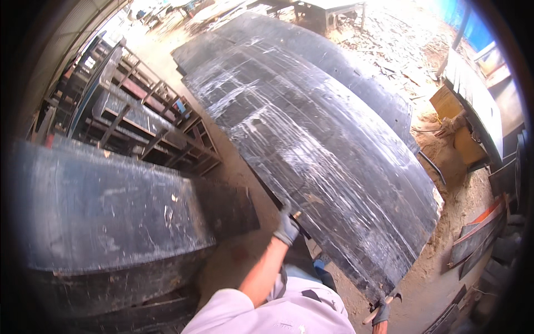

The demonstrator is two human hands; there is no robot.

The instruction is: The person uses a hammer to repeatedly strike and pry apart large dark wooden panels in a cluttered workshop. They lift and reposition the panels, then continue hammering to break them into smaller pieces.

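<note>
A large dark board (334, 161), scuffed with whitish streaks, spreads in front of me and slopes from far left to near right. My left hand (286, 227), in a grey glove, is closed on its near long edge. A small tan bit shows beside those fingers; what it is I cannot make out. At the near right corner of the board is my right hand (381, 312), also gloved and closed around a hammer (369, 318) with a light wooden handle. The dark hammer head sticks out to the right of the glove. Whether this hand also touches the board is unclear.
Another dark panel (356, 89) lies under or behind the board's far side. Stacked dark boards (111, 206) stand close on my left, with metal frames (139, 106) beyond. Wood scraps (384, 50) litter the ground behind; loose planks (478, 236) lean at the right.
</note>
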